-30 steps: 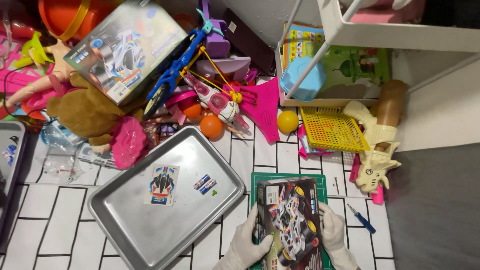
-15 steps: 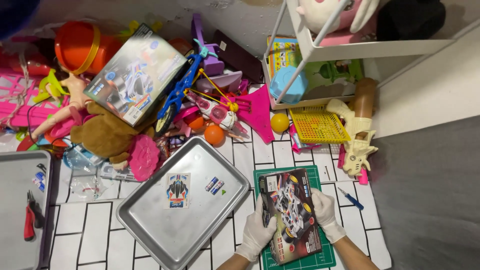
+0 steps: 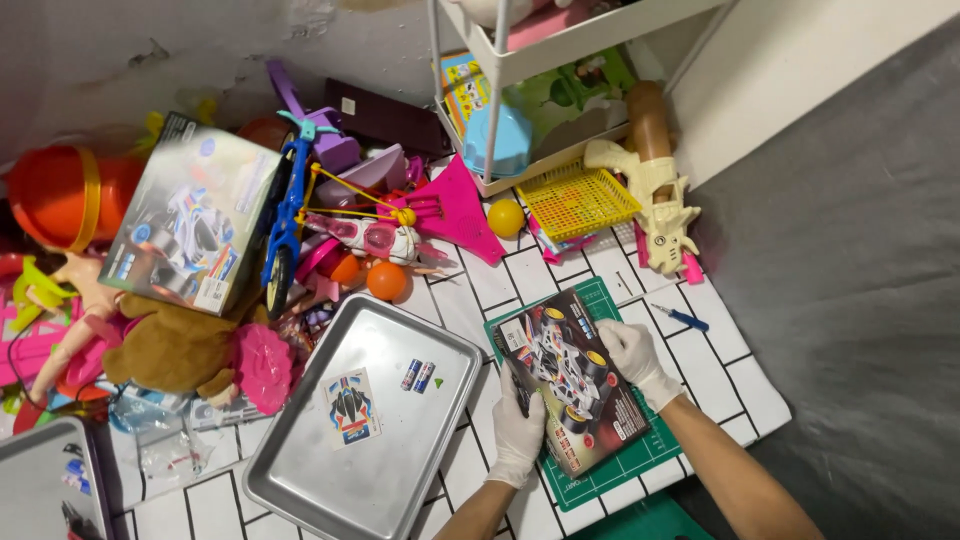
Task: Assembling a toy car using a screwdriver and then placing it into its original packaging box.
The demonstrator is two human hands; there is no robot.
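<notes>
Metal tray (image 3: 300, 480) with two batteries (image 3: 418, 375) and sticker sheet (image 3: 351, 408).

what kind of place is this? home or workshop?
Probably a home hobby corner on the floor, not a proper workshop. Toys are heaped against the wall, a green cutting mat and metal tray lie on white tile, and both gloved hands, left hand and right hand, grip a toy car box.

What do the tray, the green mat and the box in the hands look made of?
Tray: bare metal, likely aluminium or steel; dull grey sheen, rolled rim.
Green mat: probably rubbery plastic; matte, printed grid.
Box: glossy printed cardboard, held by left hand and right hand, apparently in thin white gloves.
</notes>
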